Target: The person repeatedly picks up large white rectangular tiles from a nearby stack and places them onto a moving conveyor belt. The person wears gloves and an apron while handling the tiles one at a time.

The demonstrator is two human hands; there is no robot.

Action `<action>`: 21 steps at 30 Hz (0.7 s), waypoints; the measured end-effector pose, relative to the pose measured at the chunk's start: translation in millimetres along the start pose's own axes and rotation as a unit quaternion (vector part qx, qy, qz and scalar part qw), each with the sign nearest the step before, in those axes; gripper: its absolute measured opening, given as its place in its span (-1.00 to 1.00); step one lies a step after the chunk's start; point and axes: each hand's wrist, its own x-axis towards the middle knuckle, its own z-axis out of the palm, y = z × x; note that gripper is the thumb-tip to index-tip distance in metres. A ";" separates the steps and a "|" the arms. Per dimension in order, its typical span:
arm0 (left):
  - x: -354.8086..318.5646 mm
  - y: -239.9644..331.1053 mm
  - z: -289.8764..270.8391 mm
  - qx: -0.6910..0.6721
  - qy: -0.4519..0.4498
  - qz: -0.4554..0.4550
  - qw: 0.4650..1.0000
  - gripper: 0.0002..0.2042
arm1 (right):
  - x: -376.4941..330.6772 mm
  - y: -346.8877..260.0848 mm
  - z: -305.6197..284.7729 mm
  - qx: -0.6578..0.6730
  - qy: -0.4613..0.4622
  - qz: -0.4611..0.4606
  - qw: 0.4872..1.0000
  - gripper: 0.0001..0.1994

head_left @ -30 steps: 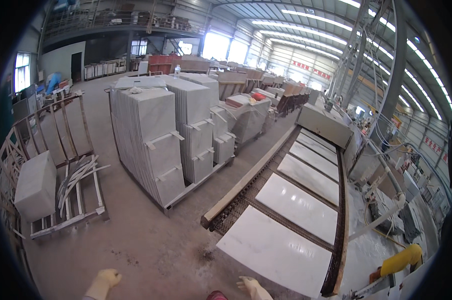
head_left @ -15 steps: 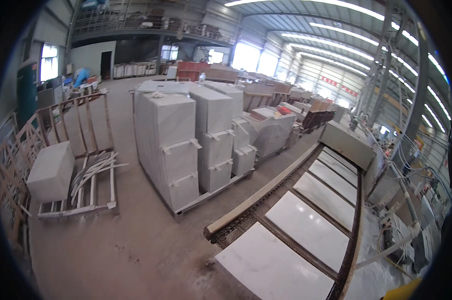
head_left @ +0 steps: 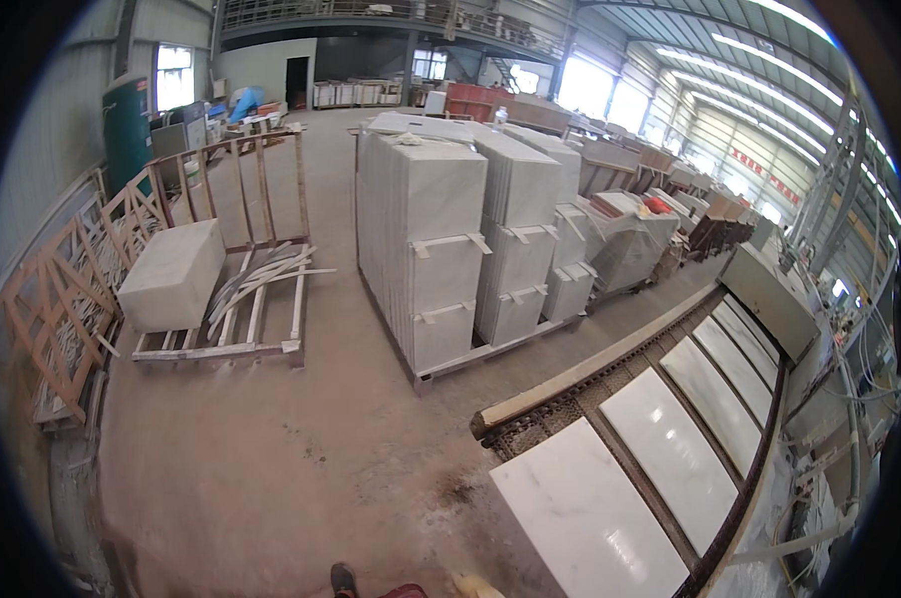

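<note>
Neither of the hands shows clearly; only a pale scrap, perhaps a glove (head_left: 475,586), pokes in at the bottom edge beside a shoe (head_left: 343,578), so I cannot tell whether they grip anything. Far off to the left one white block (head_left: 172,274) lies on a wooden rack (head_left: 233,344), kept off the floor. Ahead, strapped stone stacks (head_left: 441,254) stand on a pallet. Nearest, to the right, four polished slabs (head_left: 585,513) lie flat in line on the conveyor (head_left: 530,399).
</note>
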 end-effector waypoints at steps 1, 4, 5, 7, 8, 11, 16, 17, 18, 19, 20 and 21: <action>-0.1 -6.0 0.7 -0.009 0.000 -0.004 1.000 -0.61 | 5.8 -8.4 4.7 -0.012 0.006 -0.016 1.000 -0.62; 3.8 -25.9 -1.5 -0.039 0.007 -0.014 0.999 -0.61 | 30.1 -41.2 14.9 -0.002 0.034 -0.071 0.997 -0.59; 4.4 -34.4 -3.3 -0.049 0.009 -0.019 0.999 -0.61 | 37.3 -51.8 18.9 0.009 0.042 -0.092 0.995 -0.57; 7.5 -52.1 -7.1 -0.070 0.015 -0.028 0.997 -0.62 | 43.1 -68.8 28.5 0.018 0.045 -0.107 0.993 -0.58; 9.2 -63.3 -9.9 -0.083 0.017 -0.036 0.996 -0.62 | 43.4 -78.5 33.6 0.023 0.039 -0.103 0.994 -0.58; 16.2 -95.4 -20.0 -0.118 0.022 -0.054 0.991 -0.62 | 37.6 -92.8 44.4 0.025 0.027 -0.054 0.998 -0.59; 23.2 -158.3 -42.9 -0.179 0.041 -0.088 0.979 -0.62 | 35.2 -91.1 66.6 0.015 0.035 0.043 0.998 -0.60; 25.9 -173.1 -44.6 -0.194 0.043 -0.095 0.976 -0.62 | 37.7 -91.0 70.6 0.007 0.037 0.061 0.997 -0.60; 28.8 -186.9 -47.1 -0.207 0.047 -0.103 0.972 -0.63 | 39.9 -90.6 77.1 -0.003 0.038 0.078 0.996 -0.60; 30.5 -200.8 -47.9 -0.221 0.049 -0.110 0.968 -0.63 | 41.8 -90.2 83.3 -0.016 0.040 0.094 0.995 -0.60; 32.2 -214.8 -48.1 -0.233 0.051 -0.118 0.964 -0.63 | 43.6 -95.3 90.7 -0.028 0.039 0.104 0.993 -0.61; 35.5 -227.0 -48.4 -0.247 0.054 -0.126 0.959 -0.63 | 47.3 -102.1 97.5 -0.041 0.040 0.111 0.992 -0.61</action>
